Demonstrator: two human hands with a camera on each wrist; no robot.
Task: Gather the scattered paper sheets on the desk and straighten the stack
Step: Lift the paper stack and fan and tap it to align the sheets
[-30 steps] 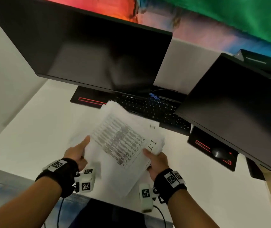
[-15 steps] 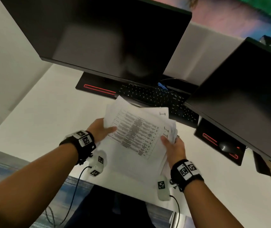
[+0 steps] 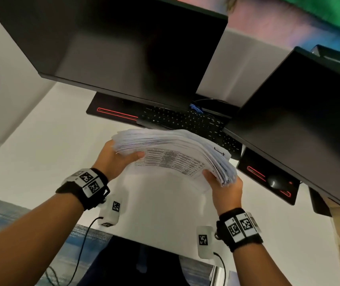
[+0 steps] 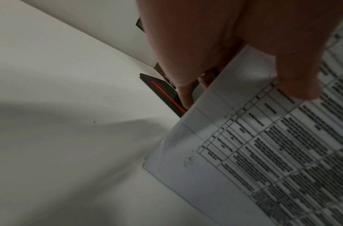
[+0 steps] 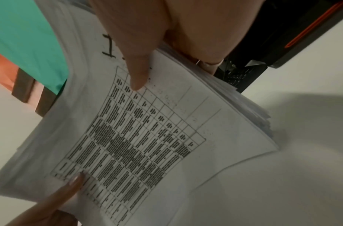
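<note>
— Paper stack [image 3: 171, 150], then: where have we got it, and why up in the air like that?

— We hold it lifted above the desk [image 3: 47, 145], just in front of the keyboard [image 3: 187, 120], tipped so its long edge faces down. We judge that's so the sheets can drop level against the desk when we tap them.

— How are we holding it?

— Our left hand [image 3: 115, 159] grips the end of the stack farther from the mouse [image 3: 274, 181], thumb across the printed table on the near sheet and the other fingers behind. Our right hand [image 3: 225, 187] grips the end nearer the mouse the same way, thumb on the front and fingers curled round the back. One hand at each end keeps the bundle from sagging or spilling.

— Is it straight yet?

— No. Along the top the sheet edges are fanned and stepped, and at the mouse-side corner they stick out unevenly. So the gathering looks done, since we see no loose sheets on the desk near the keyboard, but the squaring is still ahead.

— What does that call for?

— Probably a looser hold, so sheets can slide, and a few taps on the bare desk in front of the keyboard. Too loose and the fanned ones could slip out.
</note>
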